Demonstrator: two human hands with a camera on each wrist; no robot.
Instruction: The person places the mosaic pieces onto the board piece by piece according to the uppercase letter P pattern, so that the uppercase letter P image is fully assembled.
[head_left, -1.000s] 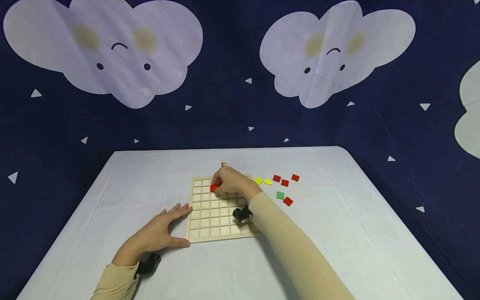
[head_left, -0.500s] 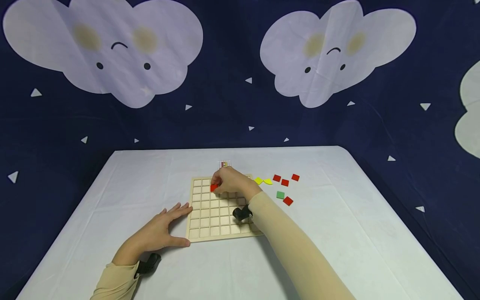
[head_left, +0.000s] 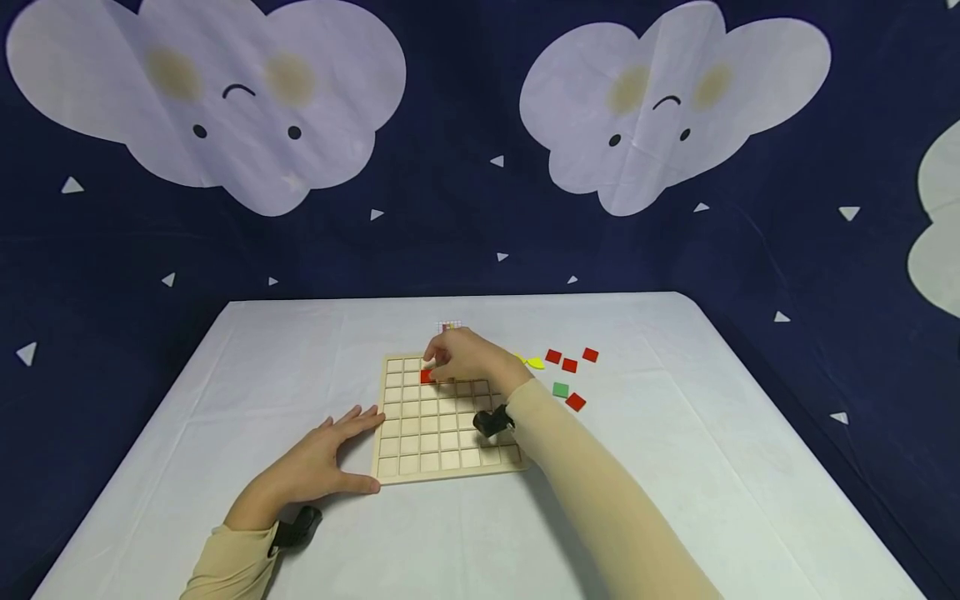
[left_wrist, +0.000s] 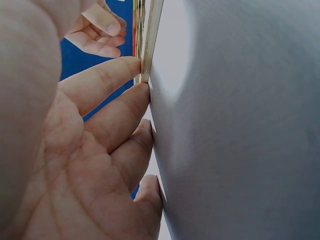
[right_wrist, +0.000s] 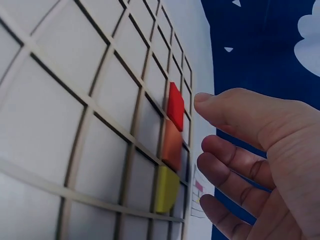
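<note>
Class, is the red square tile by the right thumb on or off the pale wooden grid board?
On: the right wrist view shows the red tile on the board, right hand apart.

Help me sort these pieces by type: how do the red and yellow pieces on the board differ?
Shape: the red piece shows straight edges, while the yellow piece has a rounded side.
Visibility: the head view shows the red piece, but not that yellow piece, apparently covered by the right hand.
Shared: both lie on the board, with an orange piece between them.
</note>
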